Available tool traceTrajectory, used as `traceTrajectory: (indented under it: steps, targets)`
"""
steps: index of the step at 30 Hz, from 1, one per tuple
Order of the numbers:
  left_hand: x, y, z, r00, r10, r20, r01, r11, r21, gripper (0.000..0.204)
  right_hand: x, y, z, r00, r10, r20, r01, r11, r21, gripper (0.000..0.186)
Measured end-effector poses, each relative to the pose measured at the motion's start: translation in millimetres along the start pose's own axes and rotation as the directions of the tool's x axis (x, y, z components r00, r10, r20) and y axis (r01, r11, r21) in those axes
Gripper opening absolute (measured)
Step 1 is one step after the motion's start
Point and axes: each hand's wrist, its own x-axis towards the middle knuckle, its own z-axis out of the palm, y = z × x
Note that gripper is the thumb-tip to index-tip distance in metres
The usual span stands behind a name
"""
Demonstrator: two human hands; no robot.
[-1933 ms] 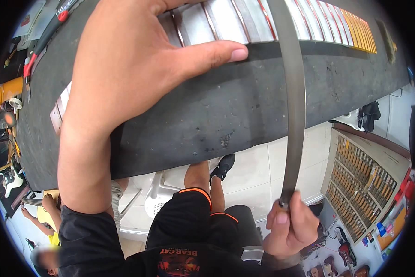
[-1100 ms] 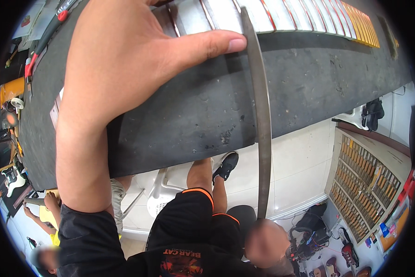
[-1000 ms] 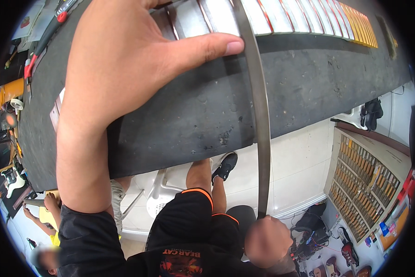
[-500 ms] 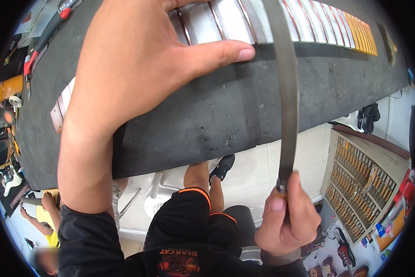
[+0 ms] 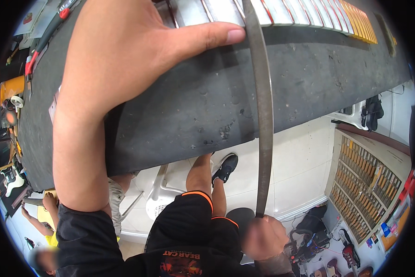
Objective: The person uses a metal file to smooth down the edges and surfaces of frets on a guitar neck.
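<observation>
Across the top of the view lies a guitar neck (image 5: 304,14), its fingerboard masked with silvery tape between the frets and yellow strips at the right end. My left hand (image 5: 117,55) holds the neck down, its thumb stretched along the near edge; the other fingers are out of view. In my right hand (image 5: 265,237), blurred by motion, is the handle end of a long metal file (image 5: 265,106). The file's far part crosses the neck just right of my left thumb.
The neck rests on a dark bench (image 5: 193,101). A red-and-black tool (image 5: 32,62) lies at its left. Below right stands a rack (image 5: 366,184) with rows of slim orange and grey pieces. A white chair (image 5: 159,198) stands under the bench edge; a person with a guitar (image 5: 46,214) is lower left.
My right hand has pulled the file toward me and to the left, bringing the blade close to my left thumb. My left hand keeps its place on the neck; the whole view has shifted slightly.
</observation>
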Motion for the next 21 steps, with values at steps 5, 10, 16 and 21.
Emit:
traceTrajectory:
  steps: [5,10,16,21]
  targets:
    - [-4.4,-1.8,8.8,0.968,0.209,-0.142,-0.201,0.977,0.072,0.057,-3.6,1.3,1.6,1.0,0.013,0.002,-0.013,1.0,-0.022,0.057]
    - [-4.9,7.6,7.2,0.985,0.138,-0.105,-0.131,0.989,0.074,0.058,-5.7,0.4,-1.1,0.999,0.03,0.018,-0.029,0.999,-0.025,0.058]
    - [-1.6,8.2,-1.0,0.997,0.062,-0.042,-0.056,0.991,0.121,0.058,3.3,-6.2,-9.0,0.997,0.051,0.053,-0.048,0.997,-0.055,0.056]
    - [-0.7,18.3,6.8,0.992,0.097,-0.083,-0.075,0.969,0.234,0.059,20.3,-11.1,-11.4,0.999,0.029,0.044,-0.025,0.996,-0.09,0.059]
